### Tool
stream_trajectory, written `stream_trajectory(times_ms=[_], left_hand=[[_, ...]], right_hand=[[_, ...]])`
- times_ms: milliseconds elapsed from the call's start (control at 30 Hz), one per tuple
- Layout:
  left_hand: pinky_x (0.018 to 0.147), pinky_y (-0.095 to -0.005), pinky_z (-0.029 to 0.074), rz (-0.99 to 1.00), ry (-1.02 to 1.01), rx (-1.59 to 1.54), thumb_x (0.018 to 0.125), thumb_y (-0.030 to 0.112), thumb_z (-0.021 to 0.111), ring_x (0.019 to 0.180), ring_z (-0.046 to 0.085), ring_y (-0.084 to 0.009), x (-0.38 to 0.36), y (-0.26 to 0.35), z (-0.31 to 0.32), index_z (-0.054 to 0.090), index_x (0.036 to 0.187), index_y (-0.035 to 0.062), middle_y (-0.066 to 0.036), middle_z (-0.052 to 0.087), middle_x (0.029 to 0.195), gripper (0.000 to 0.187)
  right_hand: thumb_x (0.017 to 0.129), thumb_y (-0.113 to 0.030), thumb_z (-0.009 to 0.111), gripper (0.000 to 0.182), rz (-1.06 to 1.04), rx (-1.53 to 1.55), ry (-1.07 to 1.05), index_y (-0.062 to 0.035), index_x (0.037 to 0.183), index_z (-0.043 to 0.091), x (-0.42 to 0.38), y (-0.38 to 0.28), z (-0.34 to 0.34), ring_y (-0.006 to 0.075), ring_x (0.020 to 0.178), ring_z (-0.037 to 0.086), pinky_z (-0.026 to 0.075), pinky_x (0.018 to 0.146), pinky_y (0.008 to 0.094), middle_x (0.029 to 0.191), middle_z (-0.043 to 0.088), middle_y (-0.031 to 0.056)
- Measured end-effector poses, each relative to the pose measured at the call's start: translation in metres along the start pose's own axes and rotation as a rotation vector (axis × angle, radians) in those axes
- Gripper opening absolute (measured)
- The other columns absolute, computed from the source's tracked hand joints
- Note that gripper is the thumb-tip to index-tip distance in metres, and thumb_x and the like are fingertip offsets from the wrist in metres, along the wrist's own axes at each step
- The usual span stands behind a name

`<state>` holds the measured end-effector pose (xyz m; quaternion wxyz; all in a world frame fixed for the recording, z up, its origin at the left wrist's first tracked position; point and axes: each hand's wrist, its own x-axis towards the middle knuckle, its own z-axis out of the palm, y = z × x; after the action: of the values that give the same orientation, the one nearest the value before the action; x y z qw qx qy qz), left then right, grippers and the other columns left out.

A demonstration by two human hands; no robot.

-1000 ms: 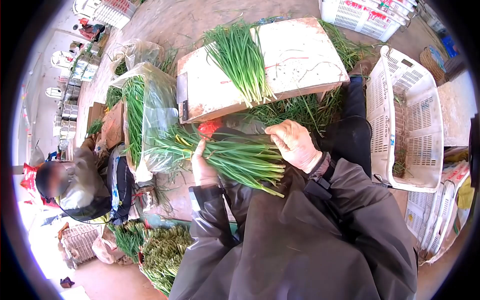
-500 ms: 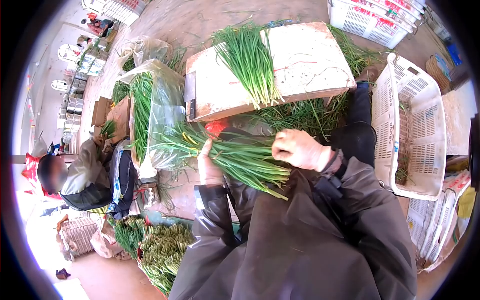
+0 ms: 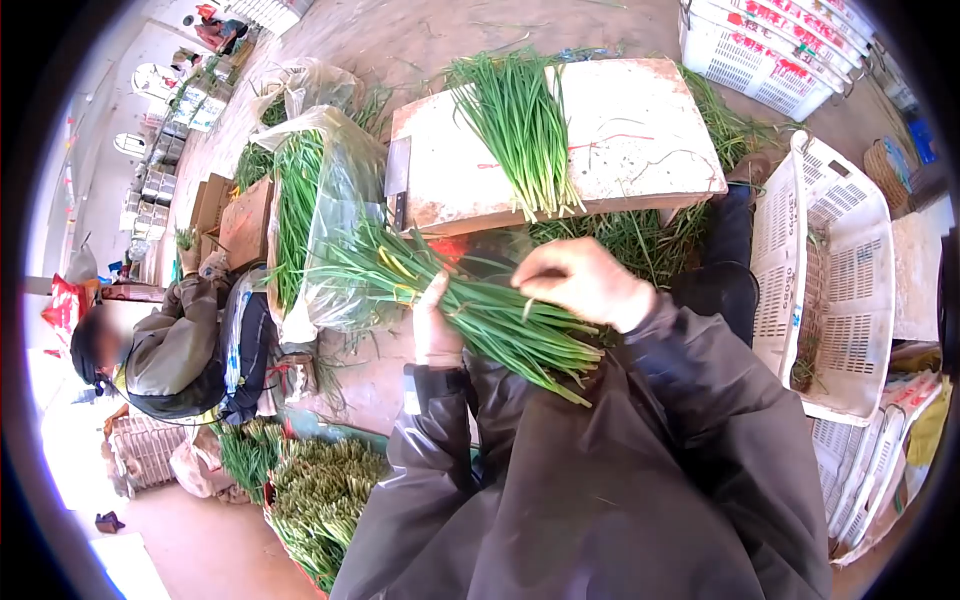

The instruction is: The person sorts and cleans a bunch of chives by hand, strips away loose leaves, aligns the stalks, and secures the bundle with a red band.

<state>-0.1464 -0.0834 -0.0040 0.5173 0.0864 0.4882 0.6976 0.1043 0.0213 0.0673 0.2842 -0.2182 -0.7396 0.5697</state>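
Observation:
My left hand (image 3: 437, 325) is wrapped round a bunch of Chinese chives (image 3: 500, 320), thumb on top. The leafy tips point left and the pale cut ends point right, above my lap. Over the middle of this bunch is my right hand (image 3: 590, 285), fingers curled and pinched. A small pale strand shows just below its fingertips, but what it grips cannot be made out. Another bunch of chives (image 3: 520, 130) lies on the white board (image 3: 640, 130) in front of me. A flat broad blade with a dark handle (image 3: 399, 205) rests at the board's left edge.
A plastic bag of chives (image 3: 345, 190) stands left of the board. The white crate (image 3: 790, 260) is on my right, stacked crates (image 3: 765, 60) behind. Lower left holds many chives (image 3: 325, 490). A co-worker (image 3: 175, 340) sits at the left. Loose leaves (image 3: 640, 235) lie under the board.
My right hand has moved left along the bunch, its fingers pinching closer to my left hand. The view has shifted slightly. The co-worker's hands have moved.

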Motion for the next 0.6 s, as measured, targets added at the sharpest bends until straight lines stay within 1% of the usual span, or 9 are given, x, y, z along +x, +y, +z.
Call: stream_trajectory(times_ms=[67,100,200,267,333,433,467,533,600], left_hand=[[0.08,-0.0379,0.057,0.008,-0.009,-0.018,0.1,0.023,0.065,0.083,0.067,-0.0222,-0.002,-0.001,0.007,0.068,0.108,0.0039,-0.008,0.069,0.094,0.021],[0.086,-0.0427,0.059,-0.078,-0.041,-0.073,0.094,0.019,0.072,0.091,0.071,-0.0261,0.006,-0.004,-0.01,0.066,0.115,0.0042,-0.011,0.073,0.104,0.027],[0.086,-0.0422,0.059,-0.033,-0.084,-0.064,0.095,0.017,0.071,0.091,0.071,-0.0255,0.002,-0.003,-0.004,0.066,0.116,0.0043,-0.011,0.073,0.105,0.025],[0.082,-0.0355,0.057,0.018,-0.097,-0.021,0.1,0.017,0.064,0.09,0.068,-0.0211,-0.003,-0.003,0.009,0.065,0.12,0.0031,-0.007,0.071,0.102,0.025],[0.088,-0.0378,0.058,0.023,-0.132,-0.053,0.09,0.014,0.074,0.099,0.07,-0.0247,-0.003,-0.001,0.013,0.064,0.123,0.0022,-0.011,0.073,0.112,0.037],[0.09,-0.0393,0.058,0.088,-0.149,-0.113,0.091,0.019,0.073,0.099,0.07,-0.0254,-0.008,0.003,0.023,0.064,0.125,0.0033,-0.011,0.072,0.112,0.038],[0.093,-0.0399,0.056,0.076,-0.177,-0.142,0.094,0.022,0.07,0.102,0.068,-0.0253,-0.008,0.003,0.021,0.062,0.129,0.0031,-0.012,0.071,0.115,0.041],[0.1,-0.0412,0.053,0.052,-0.235,-0.2,0.099,0.028,0.065,0.108,0.066,-0.0253,-0.006,0.002,0.014,0.057,0.137,0.0028,-0.012,0.068,0.123,0.047],[0.097,-0.0448,0.055,0.098,-0.256,-0.191,0.097,0.051,0.068,0.108,0.067,-0.0273,-0.007,-0.003,0.008,0.051,0.145,0.0023,-0.012,0.068,0.123,0.07]], right_hand=[[0.087,-0.012,0.076,0.02,-0.095,-0.084,0.005,-0.0069,0.106,0.074,0.012,0.013,0.03,0.0271,0.088,0.073,0.058,0.08,0.0366,0.096,0.075,0.0105],[0.087,-0.015,0.075,0.023,-0.114,-0.095,0.009,-0.0077,0.109,0.073,0.018,0.033,0.044,0.0286,0.088,0.072,0.057,0.079,0.0379,0.097,0.074,0.0104],[0.088,-0.023,0.071,0.025,-0.165,-0.31,-0.038,-0.0096,0.109,0.071,0.026,0.025,0.06,0.0318,0.091,0.07,0.057,0.079,0.0419,0.098,0.071,0.0094],[0.09,-0.026,0.068,0.022,-0.186,-0.412,-0.058,-0.0102,0.105,0.07,0.029,0.018,0.067,0.0325,0.092,0.07,0.057,0.078,0.0438,0.098,0.071,0.0084],[0.09,-0.025,0.07,0.022,-0.156,-0.497,-0.092,-0.0095,0.105,0.069,0.032,0.019,0.065,0.031,0.091,0.07,0.057,0.077,0.0417,0.099,0.071,0.0089],[0.091,-0.022,0.073,0.019,0.09,-0.035,-0.119,-0.0081,0.103,0.069,0.032,0.015,0.056,0.0251,0.085,0.07,0.056,0.075,0.0373,0.095,0.071,0.0105],[0.095,-0.018,0.074,0.014,0.144,0.161,-0.103,-0.0059,0.099,0.069,0.031,0.024,0.059,0.0169,0.08,0.067,0.054,0.075,0.0308,0.087,0.07,0.0058],[0.1,-0.017,0.07,0.012,0.17,0.658,-0.037,-0.0052,0.096,0.069,0.03,0.033,0.063,0.0103,0.08,0.062,0.051,0.074,0.0261,0.083,0.067,-0.001],[0.1,-0.013,0.069,0.006,0.3,0.997,-0.078,-0.0065,0.101,0.068,0.031,0.038,0.059,0.0061,0.074,0.056,0.048,0.069,0.0224,0.09,0.066,-0.0017]])
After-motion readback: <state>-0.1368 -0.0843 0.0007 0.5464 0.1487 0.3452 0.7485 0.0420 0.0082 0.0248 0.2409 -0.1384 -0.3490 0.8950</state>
